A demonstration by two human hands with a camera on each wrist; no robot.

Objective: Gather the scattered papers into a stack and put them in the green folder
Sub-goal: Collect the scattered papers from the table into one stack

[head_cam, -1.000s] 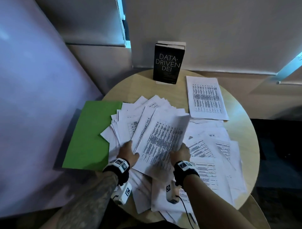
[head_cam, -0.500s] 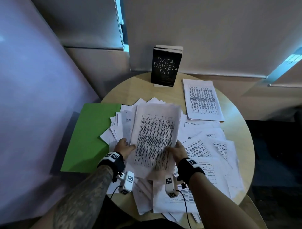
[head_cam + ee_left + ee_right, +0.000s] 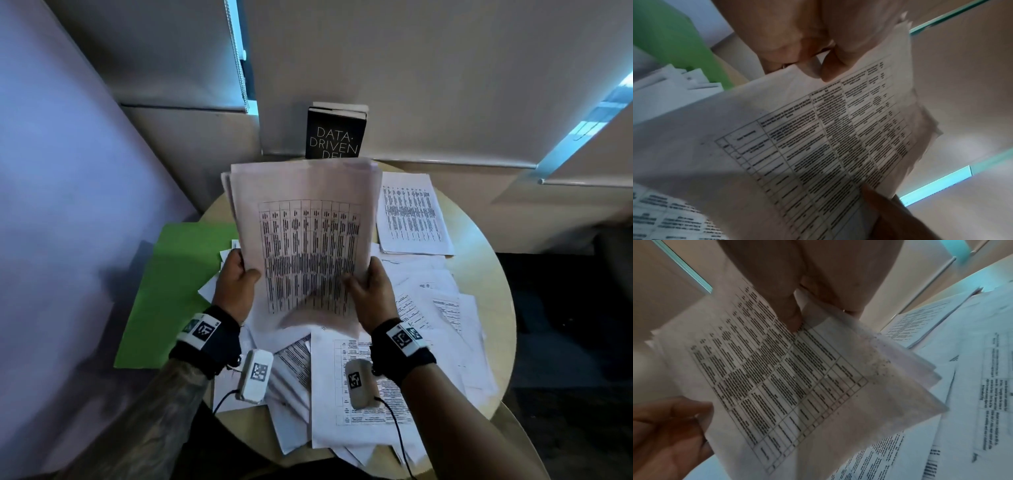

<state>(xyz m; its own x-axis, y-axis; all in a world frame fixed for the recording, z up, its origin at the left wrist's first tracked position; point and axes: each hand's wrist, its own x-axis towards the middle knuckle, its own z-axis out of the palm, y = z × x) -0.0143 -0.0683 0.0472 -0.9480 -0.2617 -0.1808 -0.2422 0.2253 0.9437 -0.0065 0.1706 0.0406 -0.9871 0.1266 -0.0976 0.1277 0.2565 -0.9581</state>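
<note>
I hold a stack of printed papers (image 3: 308, 240) upright above the round table, its top sheet showing a printed grid. My left hand (image 3: 236, 277) grips the stack's left edge, thumb on the front sheet; in the left wrist view the thumb (image 3: 830, 71) presses on the paper stack (image 3: 818, 138). My right hand (image 3: 368, 287) grips the right edge the same way, and its thumb (image 3: 789, 316) pins the sheets (image 3: 777, 378). The green folder (image 3: 171, 284) lies closed at the table's left side. Loose papers (image 3: 428, 325) are still spread over the table below and to the right.
A black book (image 3: 334, 135) stands against the wall at the back, half hidden by the raised stack. A separate neat pile of sheets (image 3: 411, 216) lies at the back right. The wooden table's rim (image 3: 493, 274) shows on the right. A wall panel stands close on the left.
Both hands have lifted the gathered sheets off the table and turned them upright, squared into one stack. The sheets fanned beside the folder have gone into it.
</note>
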